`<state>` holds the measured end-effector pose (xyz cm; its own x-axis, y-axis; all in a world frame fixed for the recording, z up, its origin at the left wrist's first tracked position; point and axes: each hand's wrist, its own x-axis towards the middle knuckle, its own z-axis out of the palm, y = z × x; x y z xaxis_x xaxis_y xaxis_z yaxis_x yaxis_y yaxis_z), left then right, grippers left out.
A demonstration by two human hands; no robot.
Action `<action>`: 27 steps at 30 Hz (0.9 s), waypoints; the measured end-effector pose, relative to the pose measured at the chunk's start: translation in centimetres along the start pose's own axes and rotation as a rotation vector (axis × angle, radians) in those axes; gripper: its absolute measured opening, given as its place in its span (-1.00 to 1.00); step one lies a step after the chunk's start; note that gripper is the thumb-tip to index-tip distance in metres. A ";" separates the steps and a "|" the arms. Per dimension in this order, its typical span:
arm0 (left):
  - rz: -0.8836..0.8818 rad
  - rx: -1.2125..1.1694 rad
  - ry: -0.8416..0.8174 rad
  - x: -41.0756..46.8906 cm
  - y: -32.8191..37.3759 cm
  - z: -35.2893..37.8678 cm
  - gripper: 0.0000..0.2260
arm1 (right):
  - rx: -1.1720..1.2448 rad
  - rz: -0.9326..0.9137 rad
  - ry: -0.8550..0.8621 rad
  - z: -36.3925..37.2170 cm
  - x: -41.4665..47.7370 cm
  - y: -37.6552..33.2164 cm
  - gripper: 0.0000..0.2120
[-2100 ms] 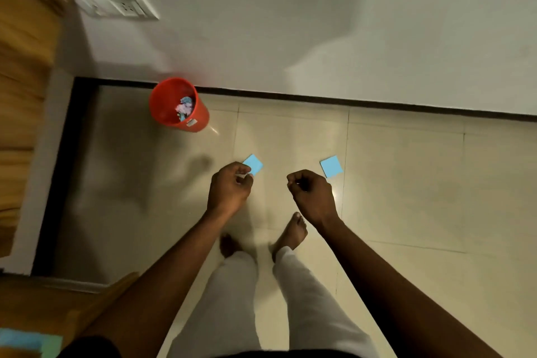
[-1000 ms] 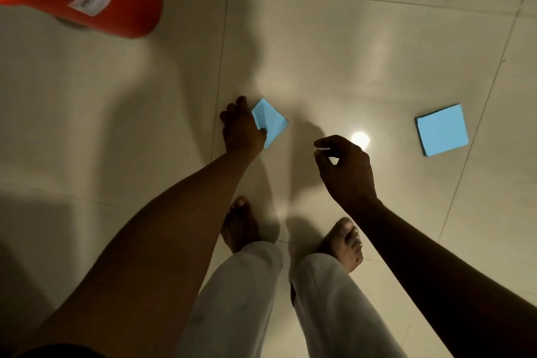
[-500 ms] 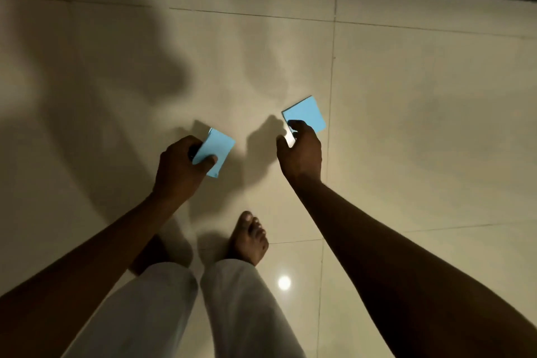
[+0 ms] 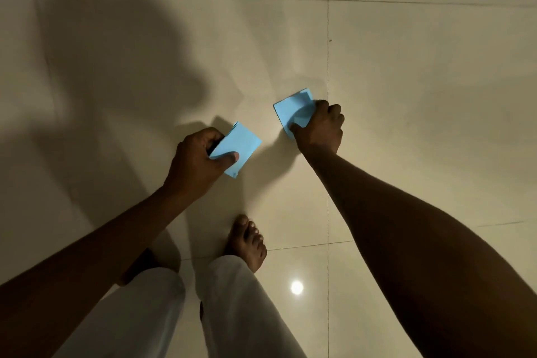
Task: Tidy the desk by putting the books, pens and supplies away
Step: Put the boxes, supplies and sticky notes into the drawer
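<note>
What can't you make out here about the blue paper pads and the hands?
Head view only.
- Right pad: motion-blurred and partly covered by the right hand; whether it touches the floor is unclear.
- Left pad: part sits behind the left hand; any writing is too dim.
- Left foot: mostly under the left forearm.
- Desk: outside the frame.

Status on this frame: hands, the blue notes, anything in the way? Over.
Left hand grips first blue note pad. Right hand grips second blue note pad, down by the tiled floor. No obstacle seen near either hand.
</note>
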<state>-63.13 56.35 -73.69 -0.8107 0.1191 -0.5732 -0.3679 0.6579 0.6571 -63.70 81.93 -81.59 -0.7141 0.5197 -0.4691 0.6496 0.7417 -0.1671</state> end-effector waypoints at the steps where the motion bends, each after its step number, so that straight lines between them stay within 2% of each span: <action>1: -0.014 -0.002 0.007 -0.2 0.1 -0.3 -0.83 | 0.004 0.019 -0.029 -0.1 -0.2 0.0 -0.38; 4: -0.043 -0.013 0.037 -1.5 1.1 -1.8 -0.83 | 0.052 0.003 -0.108 -0.9 -1.7 -0.4 -0.64; 8: -0.063 -0.043 0.098 -4.6 4.2 -5.3 -0.82 | 0.457 0.065 -0.151 -4.5 -6.7 -3.2 -0.85; 12: -0.110 -0.113 0.183 -9.5 8.9 -10.8 -0.81 | 0.709 -0.016 -0.118 -12.5 -14.6 -7.3 -0.87; 16: -0.162 -0.272 0.316 -15.4 14.6 -17.7 -0.81 | 0.776 -0.092 -0.027 -23.2 -22.7 -11.7 -0.89; 19: -0.144 -0.370 0.436 -20.6 19.7 -23.8 -0.90 | 0.867 -0.196 0.005 -31.3 -28.2 -15.3 -0.93; 22: -0.127 -0.466 0.495 -25.9 24.7 -29.2 -0.94 | 0.919 -0.272 -0.005 -38.6 -32.4 -19.1 -0.93; 27: -0.094 -0.581 0.649 -35.0 31.2 -39.0 -0.88 | 0.999 -0.425 -0.064 -49.8 -39.1 -25.7 -0.92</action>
<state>-63.98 43.72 -14.09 -0.7993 -0.4796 -0.3620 -0.4768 0.1397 0.8678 -65.49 63.71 -15.76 -0.9346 0.2573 -0.2457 0.2922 0.1611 -0.9427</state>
